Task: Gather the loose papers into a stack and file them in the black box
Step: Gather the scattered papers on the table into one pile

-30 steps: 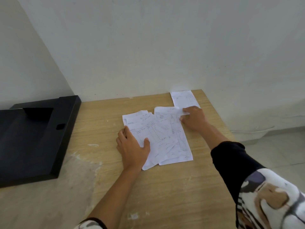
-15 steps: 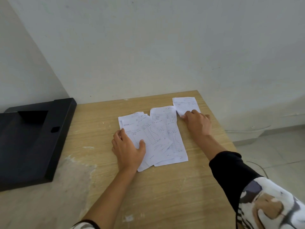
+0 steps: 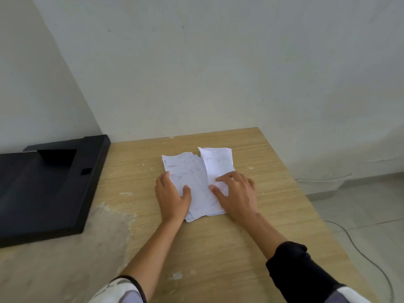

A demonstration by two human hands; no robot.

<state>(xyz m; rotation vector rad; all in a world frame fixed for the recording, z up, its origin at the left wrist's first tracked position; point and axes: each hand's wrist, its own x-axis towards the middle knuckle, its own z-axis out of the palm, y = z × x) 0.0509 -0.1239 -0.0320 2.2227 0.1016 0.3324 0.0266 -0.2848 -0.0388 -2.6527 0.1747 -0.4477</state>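
On the wooden table (image 3: 218,248), near its far edge by the wall, the loose papers (image 3: 192,171) are lying in an untidy overlapping pile, and you are pressing on them with both hands. Your left hand (image 3: 172,197) is lying flat on the left side of the pile, with the fingers close together along the paper edge and the thumb stretching out to the right onto a printed sheet. Your right hand (image 3: 237,193) is resting on the right side, with its fingers spread and slightly bent, and the fingertips are pushing down on one sheet (image 3: 217,162) whose far end is curling up from the table. You are not pinching any paper; both palms are facing down. The near ends of the sheets are sticking out between your two wrists. The black box (image 3: 43,193) is standing well apart on the left side of the table, open at the top, and nothing is showing inside it.
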